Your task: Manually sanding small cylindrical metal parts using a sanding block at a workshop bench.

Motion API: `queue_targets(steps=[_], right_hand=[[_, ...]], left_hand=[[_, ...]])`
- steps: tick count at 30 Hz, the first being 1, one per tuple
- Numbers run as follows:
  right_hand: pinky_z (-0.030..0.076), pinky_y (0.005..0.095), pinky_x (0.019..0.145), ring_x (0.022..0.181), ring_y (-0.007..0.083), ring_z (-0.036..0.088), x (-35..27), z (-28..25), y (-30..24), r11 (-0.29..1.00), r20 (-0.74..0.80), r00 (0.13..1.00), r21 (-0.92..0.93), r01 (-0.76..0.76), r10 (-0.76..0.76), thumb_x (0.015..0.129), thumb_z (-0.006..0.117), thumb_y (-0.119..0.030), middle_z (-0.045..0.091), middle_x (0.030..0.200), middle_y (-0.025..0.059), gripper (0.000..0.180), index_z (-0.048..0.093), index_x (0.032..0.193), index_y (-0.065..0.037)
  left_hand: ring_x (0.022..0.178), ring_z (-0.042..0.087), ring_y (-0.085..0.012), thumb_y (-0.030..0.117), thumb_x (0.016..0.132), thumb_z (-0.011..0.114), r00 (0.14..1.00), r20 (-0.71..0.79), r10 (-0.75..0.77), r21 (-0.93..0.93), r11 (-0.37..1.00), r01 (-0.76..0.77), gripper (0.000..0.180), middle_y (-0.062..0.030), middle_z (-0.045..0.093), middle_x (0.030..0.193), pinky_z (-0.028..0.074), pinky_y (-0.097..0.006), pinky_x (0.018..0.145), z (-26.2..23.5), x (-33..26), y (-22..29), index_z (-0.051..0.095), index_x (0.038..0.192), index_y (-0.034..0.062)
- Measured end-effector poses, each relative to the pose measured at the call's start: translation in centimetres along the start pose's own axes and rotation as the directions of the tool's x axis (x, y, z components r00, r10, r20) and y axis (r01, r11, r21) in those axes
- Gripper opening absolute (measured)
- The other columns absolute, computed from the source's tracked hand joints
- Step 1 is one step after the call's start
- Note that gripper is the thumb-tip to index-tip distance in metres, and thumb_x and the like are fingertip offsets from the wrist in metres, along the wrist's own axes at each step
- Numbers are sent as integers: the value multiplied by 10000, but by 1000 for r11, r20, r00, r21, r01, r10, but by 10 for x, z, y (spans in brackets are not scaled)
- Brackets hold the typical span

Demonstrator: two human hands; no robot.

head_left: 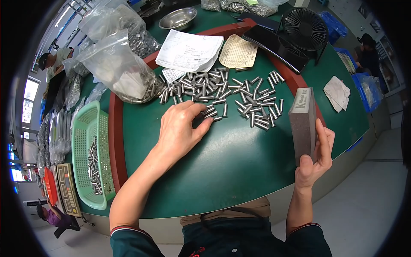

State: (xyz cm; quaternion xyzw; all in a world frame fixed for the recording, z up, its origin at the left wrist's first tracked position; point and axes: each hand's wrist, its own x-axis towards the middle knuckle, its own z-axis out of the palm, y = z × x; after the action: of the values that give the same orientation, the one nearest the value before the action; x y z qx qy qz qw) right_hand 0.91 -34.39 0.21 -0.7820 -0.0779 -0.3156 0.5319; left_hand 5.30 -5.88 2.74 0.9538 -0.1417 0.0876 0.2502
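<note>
My left hand (182,124) rests low over the green table with its fingers curled. Several short metal pins (209,112) lie between its thumb and index finger; the other fingertips are hidden behind the hand. Upright in my right hand (317,160) is a grey-brown sanding block (302,132) with a pale label on its top end. The thumb presses the near side and the fingers wrap the right side. Ahead of my left hand spreads a loose pile of metal pins (201,83), and a second group (257,103) lies to its right, apart from the block.
A dark red raised rim (116,141) borders the work area. Left stands a green basket (105,158) holding pins, beside a scale (68,188). Bags of parts (115,64), papers (188,49), a phone-like black slab (278,47), a fan (304,28) and crumpled cloth (337,94) surround it.
</note>
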Motion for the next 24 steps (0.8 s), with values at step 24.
queue_targets(steps=[24], right_hand=[[414,298,766,900,184,489,4,0,-5,999,34,999,-42,35,-33,693,707,-448,495,991,83,731,591,1206,58]], left_hand=[[727,607,-335,152,704,697,983,-95,157,176,975,-139,170,-143,609,753,480,-434,652,45,66,18,630,738,0]])
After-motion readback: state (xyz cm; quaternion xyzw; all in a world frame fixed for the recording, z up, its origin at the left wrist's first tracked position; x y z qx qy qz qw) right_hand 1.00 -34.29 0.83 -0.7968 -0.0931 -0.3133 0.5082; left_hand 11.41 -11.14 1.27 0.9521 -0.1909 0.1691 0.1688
